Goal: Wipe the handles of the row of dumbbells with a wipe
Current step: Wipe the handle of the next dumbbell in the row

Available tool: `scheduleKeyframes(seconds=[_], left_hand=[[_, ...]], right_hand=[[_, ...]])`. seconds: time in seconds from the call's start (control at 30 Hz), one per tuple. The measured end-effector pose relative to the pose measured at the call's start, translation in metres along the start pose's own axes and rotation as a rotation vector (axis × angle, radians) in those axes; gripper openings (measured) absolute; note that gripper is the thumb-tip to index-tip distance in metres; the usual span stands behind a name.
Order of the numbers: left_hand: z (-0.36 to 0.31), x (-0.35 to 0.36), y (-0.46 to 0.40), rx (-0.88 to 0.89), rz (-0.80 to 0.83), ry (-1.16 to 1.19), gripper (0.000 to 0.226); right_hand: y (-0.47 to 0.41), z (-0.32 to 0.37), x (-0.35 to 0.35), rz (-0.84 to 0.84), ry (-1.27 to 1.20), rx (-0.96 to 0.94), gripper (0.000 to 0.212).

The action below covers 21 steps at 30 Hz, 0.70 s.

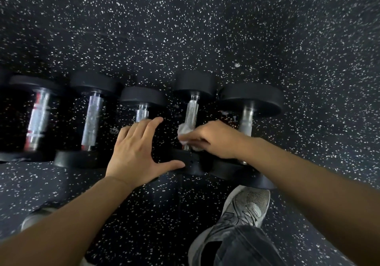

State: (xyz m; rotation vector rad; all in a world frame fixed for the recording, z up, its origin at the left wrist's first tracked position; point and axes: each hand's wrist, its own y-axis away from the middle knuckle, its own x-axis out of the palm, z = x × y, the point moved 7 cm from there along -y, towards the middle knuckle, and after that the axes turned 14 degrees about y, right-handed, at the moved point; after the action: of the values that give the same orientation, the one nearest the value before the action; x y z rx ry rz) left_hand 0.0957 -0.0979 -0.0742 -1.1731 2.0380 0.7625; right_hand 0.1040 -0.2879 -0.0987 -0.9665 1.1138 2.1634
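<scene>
Black rubber gym floor (185, 29) with white speckles, spreading beyond, beside and beneath both hands. Faint seam line running away above hands. Light dim, lower-left patch of floor looks greyer, washed out.

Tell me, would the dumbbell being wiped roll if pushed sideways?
Probably: the black round-ended dumbbell with a knurled metal handle lies on its side. Neighbours would likely stop it soon. It looks heavy; the left hand seems to brace its near end.

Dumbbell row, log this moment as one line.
right hand: wipe on fourth dumbbell handle | left hand: open, over third dumbbell
</scene>
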Motion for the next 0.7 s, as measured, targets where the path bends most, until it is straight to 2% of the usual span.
scheduleKeyframes(seconds=[0.07,0.17,0.23,0.3,0.4,0.57,0.63,0.7], left_hand=[[-0.002,0.000,0.000,-0.008,0.002,-0.003,0.118],[-0.006,0.001,0.000,-0.014,0.001,-0.009,0.119],[-0.008,0.001,-0.001,-0.008,0.000,-0.013,0.120],[-0.010,0.002,-0.002,-0.005,0.001,-0.015,0.120],[-0.012,0.003,-0.002,-0.012,0.012,-0.025,0.121],[-0.012,0.005,-0.002,-0.013,0.020,-0.014,0.119],[-0.012,0.005,-0.002,-0.005,0.015,-0.009,0.118],[-0.013,0.004,-0.001,0.000,0.011,-0.002,0.117]], right_hand=[[0.004,0.007,-0.004,0.004,0.020,-0.035,0.036],[0.004,-0.009,-0.030,-0.302,-0.041,0.100,0.037],[0.000,-0.022,-0.035,-0.389,-0.082,0.239,0.038],[-0.004,-0.021,-0.029,-0.344,-0.029,0.254,0.039],[0.002,-0.012,-0.023,-0.283,-0.030,0.143,0.040],[0.005,0.015,-0.002,0.012,0.150,-0.058,0.035],[0.002,0.015,-0.015,-0.049,0.119,-0.038,0.033],[-0.003,-0.001,-0.032,-0.240,0.053,0.081,0.035]])
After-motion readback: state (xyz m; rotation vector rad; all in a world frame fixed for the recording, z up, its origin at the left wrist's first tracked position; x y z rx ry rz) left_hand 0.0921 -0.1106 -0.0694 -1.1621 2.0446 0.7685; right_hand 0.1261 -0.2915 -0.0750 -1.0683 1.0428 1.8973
